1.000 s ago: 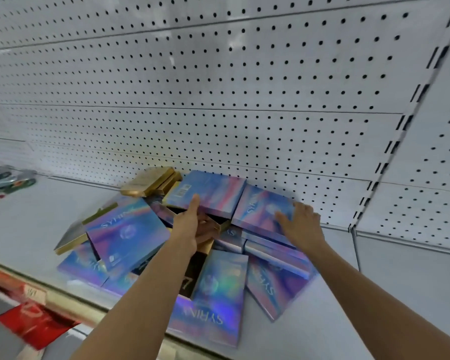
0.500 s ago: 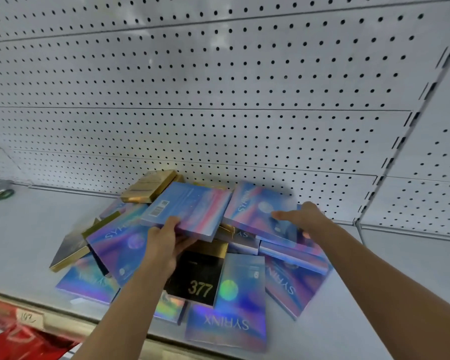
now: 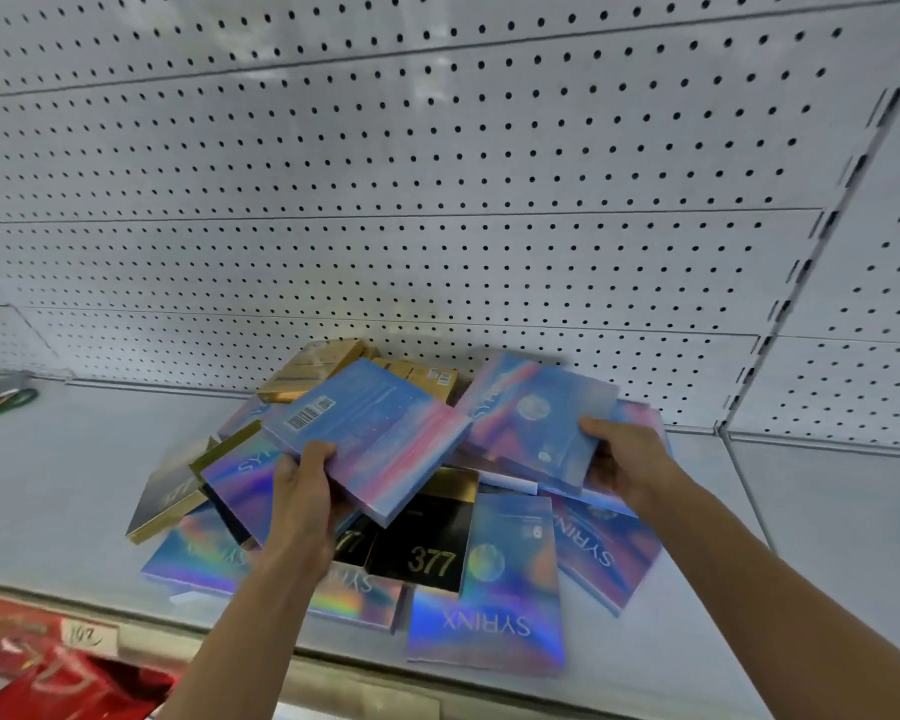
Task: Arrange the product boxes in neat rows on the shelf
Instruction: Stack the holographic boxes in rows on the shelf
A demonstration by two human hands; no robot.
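Note:
A jumbled pile of flat product boxes lies on the white shelf [image 3: 58, 475]. My left hand [image 3: 302, 491] grips an iridescent blue-pink box [image 3: 370, 433], barcode side up, lifted above the pile. My right hand [image 3: 622, 459] grips a second iridescent box [image 3: 536, 418] by its right edge, also raised. Beneath them lie several holographic SYRINX boxes [image 3: 494, 615], a black box marked 377 [image 3: 427, 543] and gold boxes [image 3: 313, 366] at the back.
White pegboard [image 3: 437, 174] backs the shelf, with a slotted upright [image 3: 801, 262] at the right. A price tag [image 3: 84, 636] sits on the shelf's front edge. Red packaging [image 3: 68, 688] shows below, and dark items [image 3: 1, 397] lie at the far left.
Both hands have taken hold of a box each and lifted them off the pile. The black 377 box beneath has become uncovered.

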